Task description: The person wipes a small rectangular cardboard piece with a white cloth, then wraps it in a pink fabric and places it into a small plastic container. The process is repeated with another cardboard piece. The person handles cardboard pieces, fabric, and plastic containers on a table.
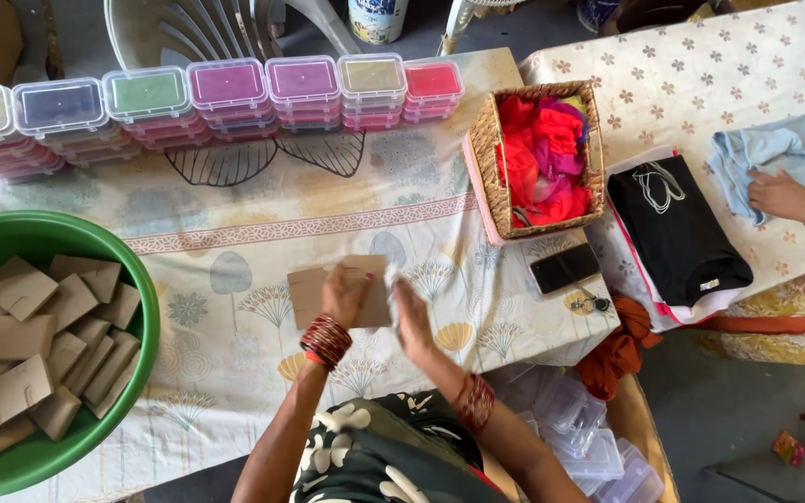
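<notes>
My left hand (345,296) rests on a flat brown cardboard piece (311,289) that lies on the patterned tablecloth (235,233). My right hand (412,317) is just right of it, blurred, at the cardboard's right edge, with something pale between the two hands that I cannot make out. Both wrists wear red bangles. A green tub (132,279) at the left holds several folded brown cardboard pieces (20,345).
A row of stacked clear boxes (225,93) with coloured contents lines the far edge. A wicker basket (482,158) of red and pink fabric, a phone (565,268) and keys (593,304) lie to the right. Another person's hand (780,196) touches blue cloth beside black folded fabric (677,233).
</notes>
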